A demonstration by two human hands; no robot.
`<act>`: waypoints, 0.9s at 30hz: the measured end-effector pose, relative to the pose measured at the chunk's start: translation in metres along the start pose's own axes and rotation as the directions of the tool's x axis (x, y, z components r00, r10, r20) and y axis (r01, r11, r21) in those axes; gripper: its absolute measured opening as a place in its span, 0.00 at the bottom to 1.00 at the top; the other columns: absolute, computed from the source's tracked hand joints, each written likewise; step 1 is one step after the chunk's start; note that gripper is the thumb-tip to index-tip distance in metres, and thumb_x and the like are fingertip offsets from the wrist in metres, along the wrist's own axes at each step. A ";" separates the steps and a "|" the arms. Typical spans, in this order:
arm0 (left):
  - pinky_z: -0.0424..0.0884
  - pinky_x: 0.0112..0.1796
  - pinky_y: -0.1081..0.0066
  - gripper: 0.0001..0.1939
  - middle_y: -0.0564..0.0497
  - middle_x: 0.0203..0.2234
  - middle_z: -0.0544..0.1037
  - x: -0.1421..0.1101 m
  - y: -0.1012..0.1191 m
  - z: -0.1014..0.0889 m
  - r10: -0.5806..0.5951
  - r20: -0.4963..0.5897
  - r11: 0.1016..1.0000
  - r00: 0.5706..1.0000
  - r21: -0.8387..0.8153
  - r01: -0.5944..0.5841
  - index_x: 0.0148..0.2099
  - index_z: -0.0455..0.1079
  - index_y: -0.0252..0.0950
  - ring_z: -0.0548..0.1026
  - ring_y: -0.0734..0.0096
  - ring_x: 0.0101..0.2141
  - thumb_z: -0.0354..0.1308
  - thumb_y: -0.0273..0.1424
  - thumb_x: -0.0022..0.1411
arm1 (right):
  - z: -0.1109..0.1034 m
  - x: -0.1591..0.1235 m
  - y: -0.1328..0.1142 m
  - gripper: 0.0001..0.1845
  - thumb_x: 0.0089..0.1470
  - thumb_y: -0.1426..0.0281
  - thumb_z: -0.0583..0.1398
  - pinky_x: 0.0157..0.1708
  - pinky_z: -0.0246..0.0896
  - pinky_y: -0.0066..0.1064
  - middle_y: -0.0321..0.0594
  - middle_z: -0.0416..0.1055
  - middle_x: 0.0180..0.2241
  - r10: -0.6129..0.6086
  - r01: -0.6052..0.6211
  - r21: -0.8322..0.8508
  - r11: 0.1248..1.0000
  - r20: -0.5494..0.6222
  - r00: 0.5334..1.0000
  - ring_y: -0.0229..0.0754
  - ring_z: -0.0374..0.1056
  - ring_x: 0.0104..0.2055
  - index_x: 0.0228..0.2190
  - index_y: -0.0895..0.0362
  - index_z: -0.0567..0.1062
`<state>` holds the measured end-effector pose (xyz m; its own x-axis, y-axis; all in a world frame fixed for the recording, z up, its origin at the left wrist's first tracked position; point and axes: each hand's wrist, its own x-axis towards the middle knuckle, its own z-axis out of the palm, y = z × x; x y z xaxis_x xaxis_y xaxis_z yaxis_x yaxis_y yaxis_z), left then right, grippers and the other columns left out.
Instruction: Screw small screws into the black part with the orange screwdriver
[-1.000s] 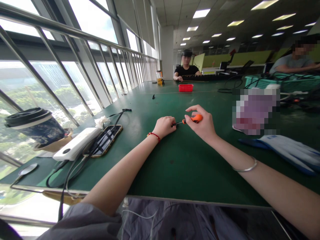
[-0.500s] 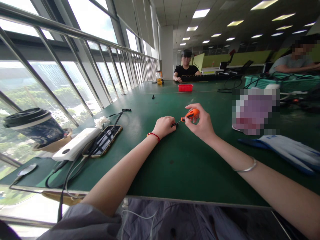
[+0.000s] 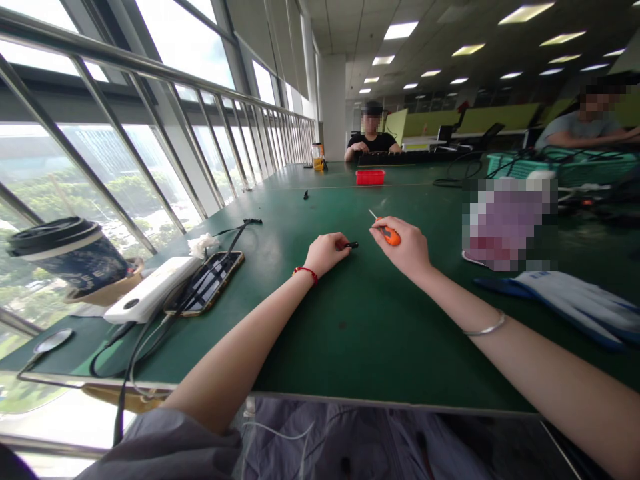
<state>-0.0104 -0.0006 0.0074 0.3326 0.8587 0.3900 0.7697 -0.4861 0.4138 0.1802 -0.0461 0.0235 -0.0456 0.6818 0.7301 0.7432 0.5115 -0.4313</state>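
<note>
My left hand (image 3: 326,253) rests on the green table (image 3: 360,320), its fingers pinched on a small black part (image 3: 351,245) that sticks out toward the right. A short way to the right, my right hand (image 3: 406,249) is closed round a small orange-handled screwdriver (image 3: 388,233). Its thin metal tip points up and to the left, away from the black part. The two hands are apart, with a narrow gap of table between them.
At the left edge lie a phone (image 3: 207,283), a white power bank (image 3: 153,288), black cables (image 3: 150,333) and a lidded paper cup (image 3: 70,253). Blue-white gloves (image 3: 570,300) lie at right. A red box (image 3: 371,177) stands farther back, where other people sit.
The screwdriver's tip was at the black part in my left hand; my right hand has since pulled it away and swung the tip up and to the left.
</note>
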 end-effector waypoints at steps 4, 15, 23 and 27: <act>0.71 0.40 0.72 0.09 0.53 0.33 0.80 0.003 -0.007 0.005 0.063 -0.017 0.994 0.998 -0.094 -0.064 0.38 0.75 0.38 0.76 0.72 0.34 0.57 0.32 0.56 | 0.012 0.001 0.030 0.11 0.52 0.60 0.58 0.27 0.56 0.31 0.39 0.71 0.34 0.074 -0.059 -0.093 0.994 0.175 0.982 0.43 0.67 0.33 0.35 0.51 0.74; 0.70 0.40 0.72 0.09 0.52 0.30 0.80 0.004 -0.002 0.009 0.133 0.023 0.956 0.991 -0.266 -0.122 0.37 0.77 0.35 0.76 0.71 0.33 0.59 0.33 0.54 | 0.018 -0.002 0.027 0.08 0.49 0.65 0.60 0.31 0.57 0.31 0.35 0.74 0.41 0.060 -0.036 -0.070 0.997 0.365 0.929 0.43 0.69 0.38 0.34 0.50 0.74; 0.70 0.39 0.71 0.11 0.50 0.34 0.79 0.002 0.002 0.006 0.204 -0.017 0.958 0.979 -0.202 -0.203 0.37 0.76 0.35 0.75 0.69 0.36 0.61 0.35 0.53 | 0.014 -0.001 0.024 0.10 0.51 0.64 0.59 0.28 0.54 0.29 0.35 0.75 0.39 0.034 0.057 -0.215 0.975 0.397 0.917 0.43 0.69 0.37 0.36 0.49 0.76; 0.70 0.39 0.72 0.08 0.51 0.32 0.78 0.001 0.003 0.005 0.220 0.006 0.958 0.976 -0.189 -0.215 0.35 0.76 0.36 0.75 0.71 0.34 0.60 0.34 0.54 | 0.013 -0.001 0.021 0.10 0.52 0.65 0.58 0.27 0.53 0.28 0.34 0.75 0.39 -0.001 0.112 -0.234 0.966 0.426 0.905 0.41 0.69 0.36 0.37 0.49 0.76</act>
<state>-0.0048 -0.0001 0.0049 0.4970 0.7319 0.4661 0.5631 -0.6808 0.4685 0.1872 -0.0290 0.0069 -0.3268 0.8390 0.4351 0.8688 0.4479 -0.2113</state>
